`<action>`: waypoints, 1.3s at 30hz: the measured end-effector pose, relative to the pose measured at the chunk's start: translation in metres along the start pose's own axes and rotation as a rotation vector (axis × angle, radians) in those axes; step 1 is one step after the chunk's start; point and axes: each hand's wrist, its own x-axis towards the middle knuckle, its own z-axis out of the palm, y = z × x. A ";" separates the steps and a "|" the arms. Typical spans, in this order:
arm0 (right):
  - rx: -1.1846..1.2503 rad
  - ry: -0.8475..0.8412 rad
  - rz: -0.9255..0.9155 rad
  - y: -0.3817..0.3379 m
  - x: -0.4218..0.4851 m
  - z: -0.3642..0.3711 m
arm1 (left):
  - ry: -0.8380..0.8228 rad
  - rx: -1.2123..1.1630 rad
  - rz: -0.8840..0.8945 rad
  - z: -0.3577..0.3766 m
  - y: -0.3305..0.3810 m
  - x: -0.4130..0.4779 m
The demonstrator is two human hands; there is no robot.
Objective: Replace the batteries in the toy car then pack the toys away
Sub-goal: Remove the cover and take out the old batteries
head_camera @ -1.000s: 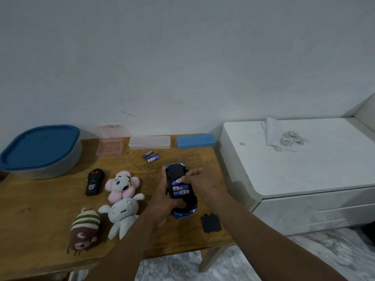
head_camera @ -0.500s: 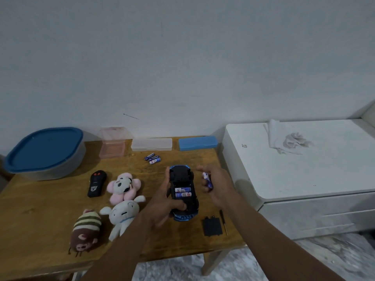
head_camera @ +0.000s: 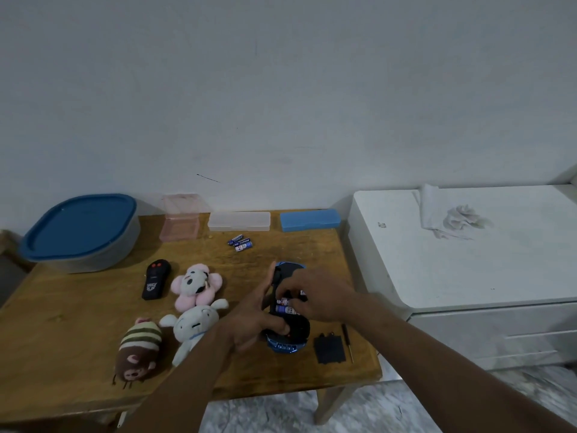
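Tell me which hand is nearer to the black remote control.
Left. The left hand holds the toy car, right of the remote control; the right hand is farther right, over the car's batteries.

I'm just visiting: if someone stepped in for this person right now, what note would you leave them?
Left hand grips the upturned toy car on the table. Right hand pinches a battery at its open bay; two more batteries sit inside.
Done: battery cover off, lying beside the screwdriver.
Left: finish the swap (three loose batteries lie behind the car), refit the cover, pack away plush toys and remote.
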 end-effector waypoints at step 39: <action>1.014 0.252 0.803 -0.018 -0.023 0.009 | 0.250 -0.017 0.142 0.004 -0.013 0.003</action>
